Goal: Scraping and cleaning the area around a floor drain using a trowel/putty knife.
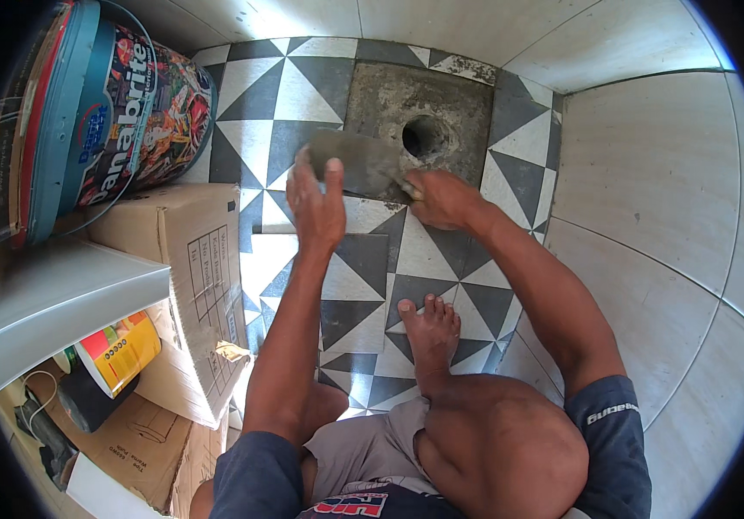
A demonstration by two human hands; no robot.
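My right hand (443,197) is closed around the handle of a trowel (356,163) with a flat, grey, mortar-smeared blade. The blade points left and covers the lower left corner of a bare cement square (463,108) in the floor. A round drain hole (424,137) opens in that square, just beyond my right hand. By the blade's left end is my left hand (316,208), slightly blurred, fingers stretched and thumb raised. Whether it touches the blade I cannot tell.
Black-and-white triangle-patterned tiles (307,86) surround the square; a similar tile (355,294) lies over them nearer me. To the left are a large teal paint bucket (121,112) on its side, a cardboard box (203,268) and a white shelf (69,303). Pale tiled walls (649,173) rise behind and right.
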